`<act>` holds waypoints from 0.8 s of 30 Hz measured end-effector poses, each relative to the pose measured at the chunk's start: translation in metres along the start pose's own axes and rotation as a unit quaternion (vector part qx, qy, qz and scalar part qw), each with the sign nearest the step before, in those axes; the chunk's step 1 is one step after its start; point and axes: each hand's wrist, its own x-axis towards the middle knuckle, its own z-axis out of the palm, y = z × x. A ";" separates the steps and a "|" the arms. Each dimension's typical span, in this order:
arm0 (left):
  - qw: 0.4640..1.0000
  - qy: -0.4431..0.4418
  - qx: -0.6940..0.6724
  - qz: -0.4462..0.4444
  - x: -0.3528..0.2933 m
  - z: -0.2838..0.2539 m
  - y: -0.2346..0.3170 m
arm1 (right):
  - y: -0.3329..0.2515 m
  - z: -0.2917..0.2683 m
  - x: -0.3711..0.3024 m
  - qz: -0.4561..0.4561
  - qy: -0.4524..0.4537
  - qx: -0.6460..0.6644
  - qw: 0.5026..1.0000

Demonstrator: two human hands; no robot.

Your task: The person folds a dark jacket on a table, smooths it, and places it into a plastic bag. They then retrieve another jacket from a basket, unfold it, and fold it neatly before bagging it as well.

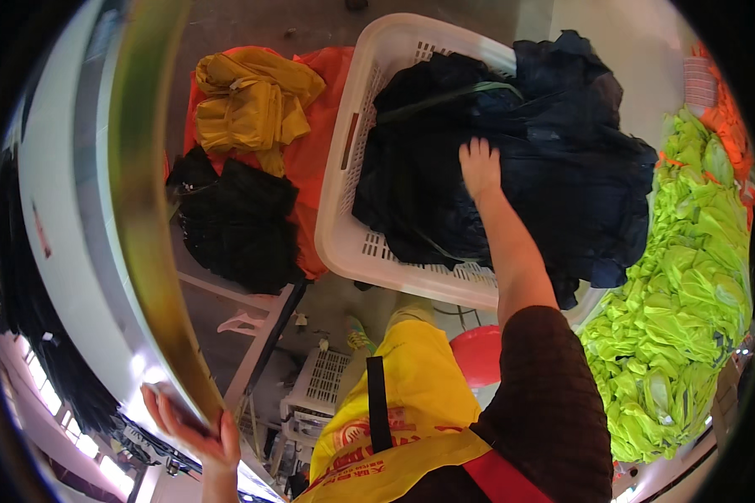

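My right hand [481, 168] lies on a heap of dark navy cloth [562, 176], its fingers stretched out and slightly apart. The cloth fills a large white plastic basket [341, 210] with slotted walls and hangs over its right side. A pale green strip [491, 86] shows among the folds. Down at the lower left, my left hand [195, 436] grips the edge of a white table [84, 218], fingers on one side and thumb on the other. The table's bent, shiny edge runs up the left of the view.
Left of the basket, folded mustard cloth [243, 105] and a black garment bundle [239, 222] lie on orange fabric [319, 180]. A long pile of lime-green garments [675, 310] stands at the right. Below are a red round object [478, 354] and a small slotted crate [323, 377].
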 end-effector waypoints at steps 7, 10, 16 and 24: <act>0.992 -0.010 0.125 -0.024 -0.001 -0.001 0.000 | 0.052 0.034 0.045 0.042 -0.158 0.004 0.986; 0.995 -0.038 0.087 0.006 0.002 -0.006 0.000 | 0.062 0.026 0.008 -0.026 -0.110 0.159 0.981; 0.999 -0.022 -0.044 0.008 -0.001 -0.009 -0.003 | 0.039 -0.089 -0.140 0.078 -0.259 0.464 0.844; 0.993 0.085 0.000 0.087 -0.002 -0.015 0.004 | 0.011 -0.358 -0.185 -0.011 -0.560 0.501 0.660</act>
